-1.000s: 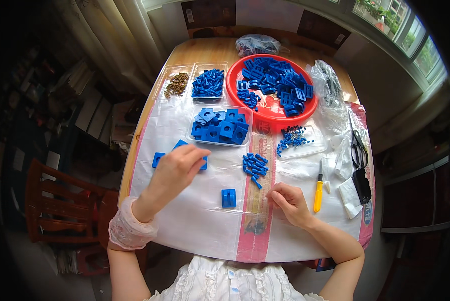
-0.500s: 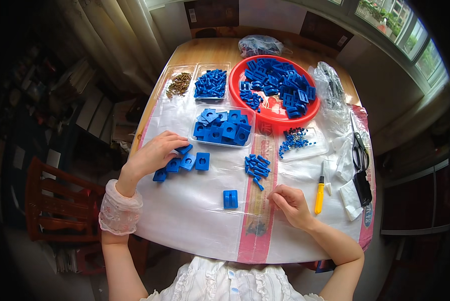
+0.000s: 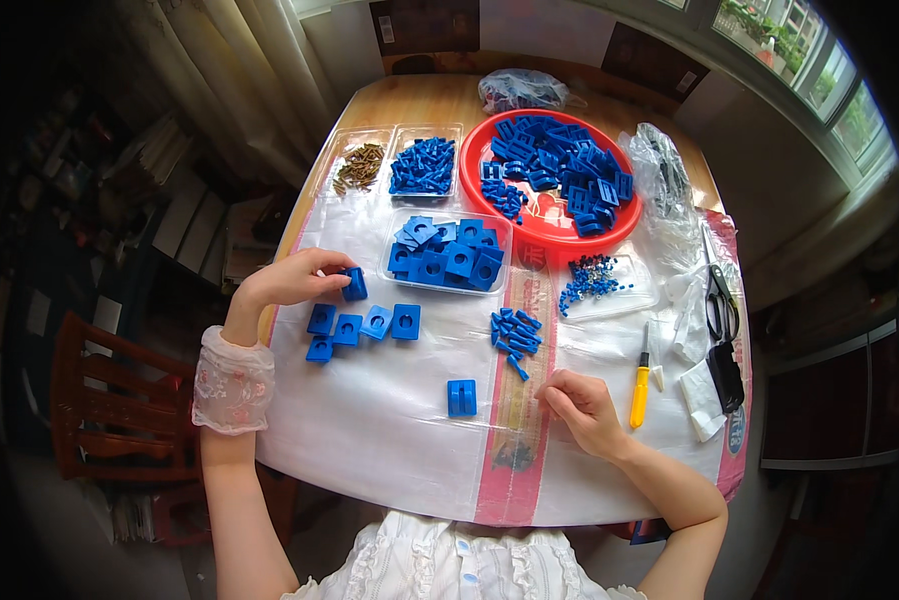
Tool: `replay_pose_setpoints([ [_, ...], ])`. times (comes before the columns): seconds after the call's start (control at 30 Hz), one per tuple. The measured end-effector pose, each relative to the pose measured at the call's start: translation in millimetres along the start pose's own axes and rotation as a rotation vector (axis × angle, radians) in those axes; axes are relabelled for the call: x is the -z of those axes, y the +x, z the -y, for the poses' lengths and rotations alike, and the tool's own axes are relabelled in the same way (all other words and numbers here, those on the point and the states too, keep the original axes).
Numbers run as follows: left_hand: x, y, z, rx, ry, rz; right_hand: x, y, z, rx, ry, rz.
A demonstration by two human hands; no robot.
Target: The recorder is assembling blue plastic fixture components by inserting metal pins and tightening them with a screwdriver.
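My left hand (image 3: pixel 299 277) pinches a blue square plastic plate (image 3: pixel 355 284) between thumb and fingers, tilted up at the left of the clear tub. Just below it several blue plates with round holes, such as this one (image 3: pixel 405 322), lie in a loose group. My right hand (image 3: pixel 581 408) rests on the sheet with its fingers curled closed; whether anything is inside is hidden. Near its fingertips is a small pile of blue pegs (image 3: pixel 514 331). To its left stands a blue block (image 3: pixel 461 398) with a slot down its middle.
A clear tub (image 3: pixel 449 287) holds blue plates. Behind it are trays of brass-coloured screws (image 3: pixel 358 168) and blue pegs (image 3: pixel 422 167), and a red basin (image 3: pixel 544 238) of blue parts. At right lie tiny parts (image 3: pixel 587 280), a yellow-handled screwdriver (image 3: pixel 639 397), scissors (image 3: pixel 721 310) and plastic bags (image 3: pixel 661 180).
My left hand has shifted a little left and away from me, tilting the blue plate up. A plate it was covering now shows. My right hand has stayed in place.
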State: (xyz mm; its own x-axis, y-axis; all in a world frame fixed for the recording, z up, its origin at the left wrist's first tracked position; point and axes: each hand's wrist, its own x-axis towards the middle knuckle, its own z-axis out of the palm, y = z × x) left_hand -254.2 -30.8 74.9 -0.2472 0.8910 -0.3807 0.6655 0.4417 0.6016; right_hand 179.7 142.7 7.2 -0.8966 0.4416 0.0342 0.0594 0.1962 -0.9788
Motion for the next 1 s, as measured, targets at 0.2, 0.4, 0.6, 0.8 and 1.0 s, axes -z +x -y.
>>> replay_pose_setpoints([
  [0.2,-9,1,-9,-0.063,0.176,-0.170,0,0,-2,0.000,0.006,0.001],
  [0.4,-6,-45,-6,-0.104,0.309,-0.242,0,-1,-5,-0.007,0.014,-0.001],
  [0.6,-22,-87,-4,-0.157,0.335,-0.246,0,-1,-2,-0.012,-0.003,0.006],
  [0.8,-36,-80,-2,-0.157,0.256,-0.289,-1,0,0,0.005,-0.011,0.004],
  [1.0,-31,-64,1,-0.104,0.173,-0.321,0,1,1,0.023,-0.049,0.007],
])
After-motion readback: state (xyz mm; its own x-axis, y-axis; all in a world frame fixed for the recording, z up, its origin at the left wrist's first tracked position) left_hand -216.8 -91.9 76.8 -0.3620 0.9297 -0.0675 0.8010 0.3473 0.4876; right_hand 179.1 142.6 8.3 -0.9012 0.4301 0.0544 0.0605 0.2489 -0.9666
